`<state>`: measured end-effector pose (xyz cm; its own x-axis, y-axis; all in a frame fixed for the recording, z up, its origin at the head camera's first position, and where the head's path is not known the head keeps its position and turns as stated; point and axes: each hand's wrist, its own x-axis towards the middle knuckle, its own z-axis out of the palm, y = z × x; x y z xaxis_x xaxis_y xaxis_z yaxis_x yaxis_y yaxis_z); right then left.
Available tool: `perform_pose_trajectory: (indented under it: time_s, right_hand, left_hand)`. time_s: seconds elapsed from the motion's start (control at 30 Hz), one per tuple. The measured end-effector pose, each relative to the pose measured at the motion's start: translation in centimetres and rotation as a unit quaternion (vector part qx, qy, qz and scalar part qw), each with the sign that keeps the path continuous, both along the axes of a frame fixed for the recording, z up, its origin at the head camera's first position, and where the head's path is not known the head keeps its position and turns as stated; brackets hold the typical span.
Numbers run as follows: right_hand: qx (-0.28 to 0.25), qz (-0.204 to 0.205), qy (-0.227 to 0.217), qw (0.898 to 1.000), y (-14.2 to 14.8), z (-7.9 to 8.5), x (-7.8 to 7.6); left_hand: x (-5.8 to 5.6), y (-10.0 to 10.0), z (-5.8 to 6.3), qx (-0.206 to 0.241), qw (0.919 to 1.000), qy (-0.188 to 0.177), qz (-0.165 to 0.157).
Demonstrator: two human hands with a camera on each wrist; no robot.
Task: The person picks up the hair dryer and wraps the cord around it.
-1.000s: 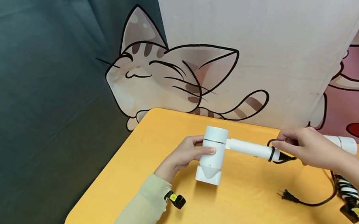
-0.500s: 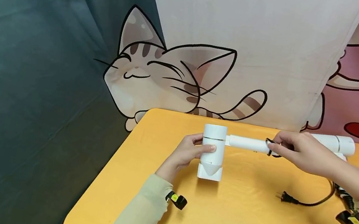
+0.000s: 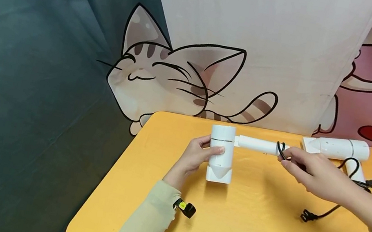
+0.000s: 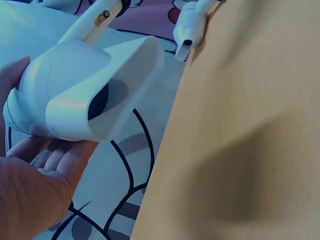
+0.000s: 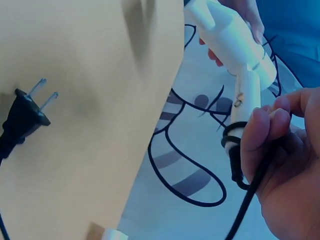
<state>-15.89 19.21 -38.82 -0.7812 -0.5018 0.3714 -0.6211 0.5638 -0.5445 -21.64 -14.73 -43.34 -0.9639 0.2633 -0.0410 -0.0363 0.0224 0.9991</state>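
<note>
In the head view, the left forearm [image 3: 148, 217] slanted up over the yellow table [image 3: 244, 230], and the left hand [image 3: 193, 157] gripped a white hair dryer [image 3: 225, 159] around its barrel, above the tabletop, the nozzle [image 3: 218, 175] pointing toward the person; well apart from it, the right hand [image 3: 321, 175] bent in from the right, pinching a black cord [image 3: 280, 147] at the handle's [image 3: 255, 144] end, with a second hair dryer [image 3: 341, 148] lying beyond it; in the left wrist view, thumb and fingers spanned opposite sides of the barrel; in the right wrist view, the thumb and curled fingers clasped the cord beside the handle
</note>
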Motion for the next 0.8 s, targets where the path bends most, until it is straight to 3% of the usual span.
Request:
perform_pose_trajectory:
  time_s: [0.27,0.57,0.8]
  right_hand:
    - [-0.040,0.012,-0.046,0.998,-0.3,-1.7,1.8]
    - [-0.108,0.012,-0.036,0.993,-0.9,-4.4,2.3]
    - [-0.086,0.001,-0.053,0.995,-1.1,-6.3,1.9]
  left_hand:
    - [0.5,0.5,0.5,0.022,0.9993,-0.020,0.022]
    - [0.9,1.1,0.7,0.054,0.9966,-0.048,0.041]
    - [1.0,1.4,0.8,0.062,0.9954,-0.056,0.047]
